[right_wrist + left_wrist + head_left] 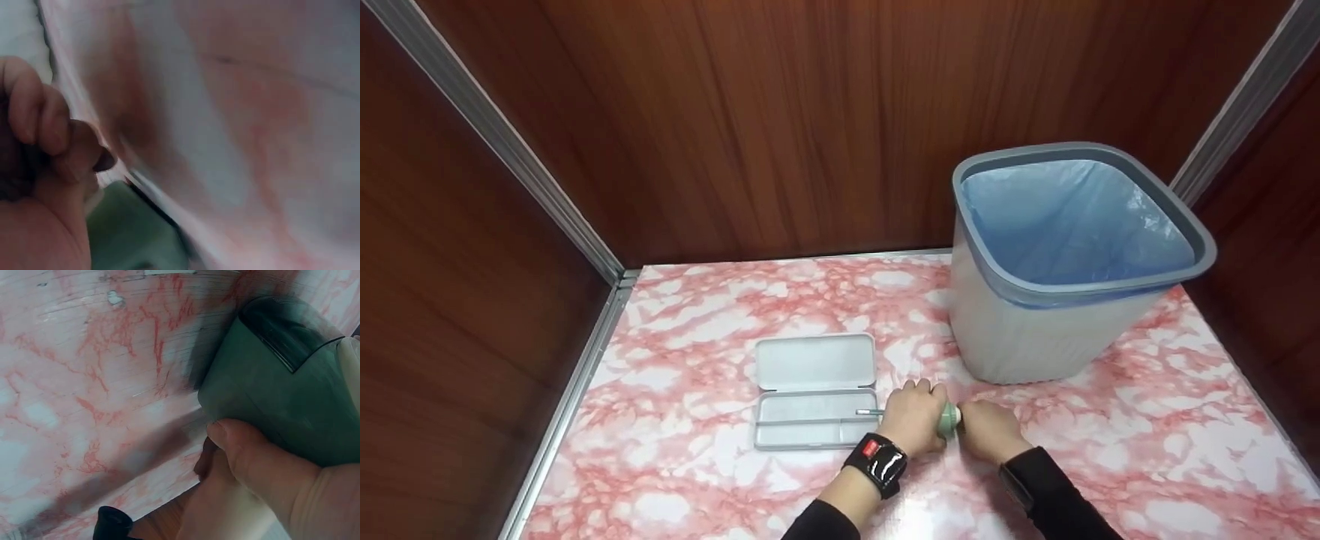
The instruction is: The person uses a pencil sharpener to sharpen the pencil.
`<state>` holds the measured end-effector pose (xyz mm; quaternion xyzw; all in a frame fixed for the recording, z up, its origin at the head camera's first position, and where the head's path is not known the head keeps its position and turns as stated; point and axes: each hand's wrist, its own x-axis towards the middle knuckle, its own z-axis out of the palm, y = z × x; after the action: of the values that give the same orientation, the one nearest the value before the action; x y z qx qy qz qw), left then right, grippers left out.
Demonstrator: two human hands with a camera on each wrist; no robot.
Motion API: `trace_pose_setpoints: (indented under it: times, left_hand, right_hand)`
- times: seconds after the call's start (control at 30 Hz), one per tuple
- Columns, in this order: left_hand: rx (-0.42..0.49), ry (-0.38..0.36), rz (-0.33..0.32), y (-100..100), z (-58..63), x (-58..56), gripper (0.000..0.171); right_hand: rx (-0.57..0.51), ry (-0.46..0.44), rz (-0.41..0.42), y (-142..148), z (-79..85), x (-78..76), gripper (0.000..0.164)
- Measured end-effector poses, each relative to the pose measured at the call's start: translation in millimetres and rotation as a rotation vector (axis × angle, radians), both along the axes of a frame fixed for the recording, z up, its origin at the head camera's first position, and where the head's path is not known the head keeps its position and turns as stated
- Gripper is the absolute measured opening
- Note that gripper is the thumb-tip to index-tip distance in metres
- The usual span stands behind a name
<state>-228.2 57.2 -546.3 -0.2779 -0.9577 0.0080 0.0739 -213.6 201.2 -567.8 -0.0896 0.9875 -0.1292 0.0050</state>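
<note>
Green object (948, 420) gripped between left hand (913, 416) and right hand (988, 429), no legible label.

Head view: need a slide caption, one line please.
Both hands, left hand and right hand, grip a green object beside an open grey case.

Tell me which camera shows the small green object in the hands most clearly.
The left wrist view: the green object fills much of the frame, showing its dark top and the left hand gripping it. The head view shows only a small sliver between both hands. The right wrist view is blurred, with a green patch beside the right hand.
</note>
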Motion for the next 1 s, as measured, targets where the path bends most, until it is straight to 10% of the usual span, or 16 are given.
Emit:
trace_pose_setpoints:
  times: [0.63,1.0]
  left_hand:
    - [0.016,0.022,0.002,-1,-1.2,-0.7,0.065]
    - [-0.003,0.016,-0.020,-2,0.4,-0.2,0.059]
  right_hand:
    - [-0.043,0.138,0.098,1,13.2,48.7,0.017]
    - [-0.188,0.099,0.038,6,36.6,46.3,0.010]
